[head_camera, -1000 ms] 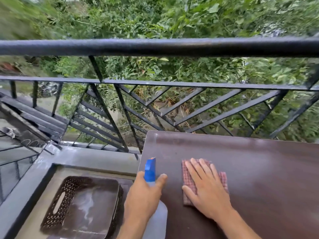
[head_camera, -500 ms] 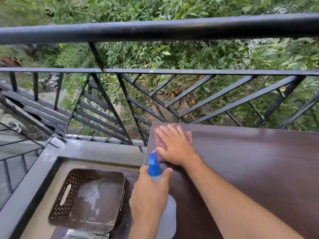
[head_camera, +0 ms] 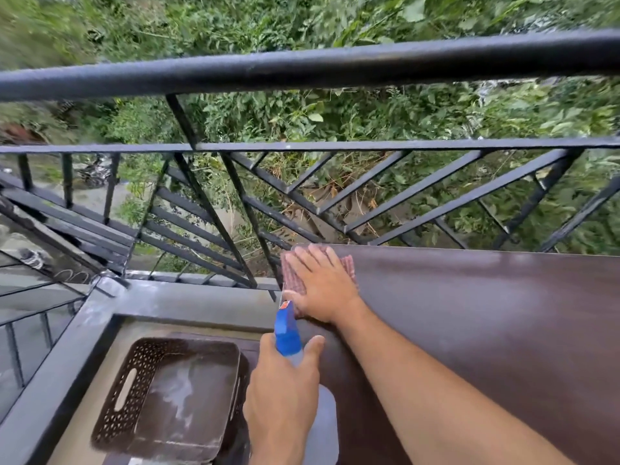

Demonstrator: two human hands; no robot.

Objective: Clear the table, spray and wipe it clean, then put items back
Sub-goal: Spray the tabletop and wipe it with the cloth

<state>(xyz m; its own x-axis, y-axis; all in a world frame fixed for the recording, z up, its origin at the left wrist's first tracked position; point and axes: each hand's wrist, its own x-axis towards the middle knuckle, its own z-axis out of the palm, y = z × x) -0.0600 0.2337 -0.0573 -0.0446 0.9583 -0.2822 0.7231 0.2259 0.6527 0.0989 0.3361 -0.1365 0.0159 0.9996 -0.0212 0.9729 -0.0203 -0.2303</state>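
Right hand (head_camera: 322, 283) flat, fingers straight, pressing red checked cloth (head_camera: 291, 276) onto far-left corner of dark brown table (head_camera: 469, 330). Left hand (head_camera: 285, 391) curled round spray bottle (head_camera: 293, 350) near table's left edge, blue nozzle pointing toward cloth, just short of right wrist. Brown perforated basket (head_camera: 134, 391) upturned on floor, left of table. Black railing (head_camera: 302, 72) beyond.

The right grip (head_camera: 323, 285) lies flat on the cloth (head_camera: 293, 278) at the counter's (head_camera: 486, 330) far left corner. The left grip (head_camera: 285, 387), nearer and just left, holds the spray bottle (head_camera: 288, 337). Left of it sits the basket (head_camera: 167, 397); the railing (head_camera: 302, 68) stands beyond both.
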